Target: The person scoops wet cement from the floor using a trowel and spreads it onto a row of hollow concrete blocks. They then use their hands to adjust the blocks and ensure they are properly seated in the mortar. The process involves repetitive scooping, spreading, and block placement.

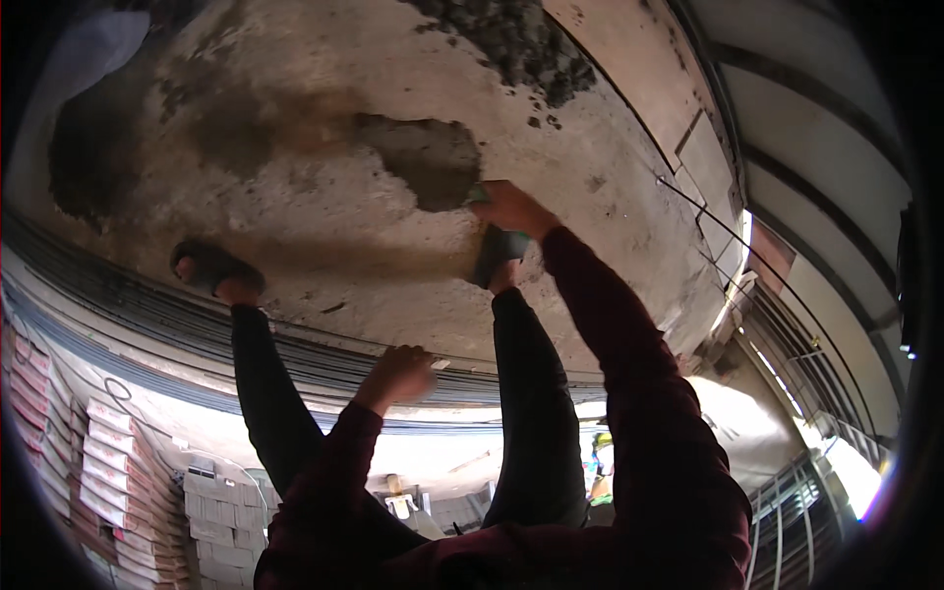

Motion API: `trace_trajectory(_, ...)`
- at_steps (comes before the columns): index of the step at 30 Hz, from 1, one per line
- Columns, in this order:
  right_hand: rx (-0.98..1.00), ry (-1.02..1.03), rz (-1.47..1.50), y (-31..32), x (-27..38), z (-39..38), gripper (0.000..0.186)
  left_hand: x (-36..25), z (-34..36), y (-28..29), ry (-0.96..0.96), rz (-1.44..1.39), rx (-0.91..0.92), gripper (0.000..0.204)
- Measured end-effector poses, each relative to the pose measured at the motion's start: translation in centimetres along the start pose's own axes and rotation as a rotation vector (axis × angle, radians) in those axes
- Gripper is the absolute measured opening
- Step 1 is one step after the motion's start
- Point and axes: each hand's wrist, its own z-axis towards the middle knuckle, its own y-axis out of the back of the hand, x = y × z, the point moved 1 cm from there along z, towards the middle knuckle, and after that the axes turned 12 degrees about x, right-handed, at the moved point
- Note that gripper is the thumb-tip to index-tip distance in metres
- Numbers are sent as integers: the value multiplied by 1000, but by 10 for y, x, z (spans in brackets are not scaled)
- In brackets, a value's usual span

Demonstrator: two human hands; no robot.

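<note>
My right hand (511, 208) is closed at the near right edge of a wet grey mortar patch (428, 162). Its fingers grip a small greenish object (478, 193), mostly hidden by the hand, so its kind is unclear. Closer to my body, between my legs, my left hand (397, 376) hangs with curled fingers, slightly blurred; whether anything is inside cannot be made out. A small pale bit (441, 364) shows beside it. My right foot, in a dark slipper (497, 254), stands just below my right hand. The left slipper (211, 267) is farther left.
Loose dark mortar (521, 44) lies at the far side of the rough concrete floor (324, 197). Long dark rods (128, 305) run behind my feet. Stacked sacks (123, 462) and grey blocks (224, 521) stand lower left. A thin rod (747, 261) slants at right.
</note>
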Motion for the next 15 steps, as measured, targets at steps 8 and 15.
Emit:
trace_trajectory(8,-274,-138,-72,139,-193,-115,35,27,58,-60,343,-100,299,16)
trace_trajectory(15,-648,-72,-318,218,-249,-113,31,37,75,-87,453,-133,346,17)
